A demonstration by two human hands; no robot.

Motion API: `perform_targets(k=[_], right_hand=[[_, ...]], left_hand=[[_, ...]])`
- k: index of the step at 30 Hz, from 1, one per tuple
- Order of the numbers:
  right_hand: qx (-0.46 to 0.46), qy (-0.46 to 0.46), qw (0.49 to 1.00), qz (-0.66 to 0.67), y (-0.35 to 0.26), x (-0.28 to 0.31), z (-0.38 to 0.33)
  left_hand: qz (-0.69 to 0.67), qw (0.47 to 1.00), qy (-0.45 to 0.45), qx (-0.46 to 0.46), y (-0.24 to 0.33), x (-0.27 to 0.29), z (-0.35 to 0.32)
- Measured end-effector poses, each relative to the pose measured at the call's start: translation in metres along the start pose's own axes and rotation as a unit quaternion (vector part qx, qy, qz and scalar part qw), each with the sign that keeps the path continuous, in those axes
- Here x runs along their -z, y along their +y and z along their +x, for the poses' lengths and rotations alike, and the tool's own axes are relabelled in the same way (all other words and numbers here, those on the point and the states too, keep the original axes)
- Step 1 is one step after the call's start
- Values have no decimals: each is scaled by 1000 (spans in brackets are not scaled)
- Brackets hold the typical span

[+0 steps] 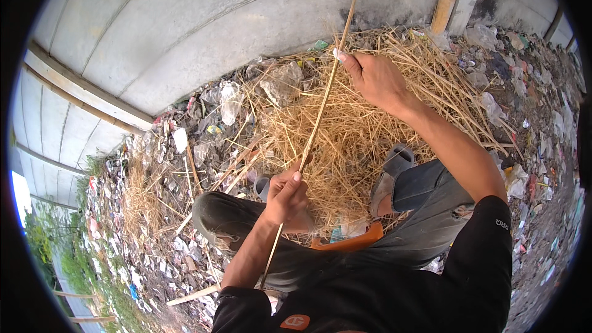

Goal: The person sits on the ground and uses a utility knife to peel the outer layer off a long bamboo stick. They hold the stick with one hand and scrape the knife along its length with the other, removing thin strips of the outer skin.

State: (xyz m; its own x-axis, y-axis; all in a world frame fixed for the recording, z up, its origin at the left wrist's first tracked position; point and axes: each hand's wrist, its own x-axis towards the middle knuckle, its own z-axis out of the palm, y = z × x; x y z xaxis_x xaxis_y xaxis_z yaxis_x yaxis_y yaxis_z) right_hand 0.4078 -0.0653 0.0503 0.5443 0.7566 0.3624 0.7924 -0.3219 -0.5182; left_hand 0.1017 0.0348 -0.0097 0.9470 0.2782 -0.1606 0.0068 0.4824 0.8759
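Where the long dry stalk (320,113) slants above the straw heap (345,148), the right hand (375,83) pinches it high and the left hand (287,197) grips it lower; bending could snap it, sliding could splinter skin, the left thigh (302,263) and concrete wall (246,18) may obstruct its ends, and plastic litter (283,83) lies around.

Behind the straw heap (345,154) stands the wall (234,28), litter (230,102) spreads to its left and right, and the stick (320,117) crosses above it.
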Motion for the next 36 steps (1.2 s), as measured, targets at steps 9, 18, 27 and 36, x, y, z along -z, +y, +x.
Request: perform_targets(k=[9,18,27,36], right_hand=[[27,-45,996,66,-37,-13,-24],[-20,-167,962,214,-51,-52,-62],[-113,-261,895,343,-49,-55,-65],[52,-127,981,135,-50,-51,-60]], left_hand=[[-39,999,15,12,9,-4,4],[-19,999,33,0,1,1,8],[-33,998,41,25,1,4,3],[-36,998,44,24,1,4,5]])
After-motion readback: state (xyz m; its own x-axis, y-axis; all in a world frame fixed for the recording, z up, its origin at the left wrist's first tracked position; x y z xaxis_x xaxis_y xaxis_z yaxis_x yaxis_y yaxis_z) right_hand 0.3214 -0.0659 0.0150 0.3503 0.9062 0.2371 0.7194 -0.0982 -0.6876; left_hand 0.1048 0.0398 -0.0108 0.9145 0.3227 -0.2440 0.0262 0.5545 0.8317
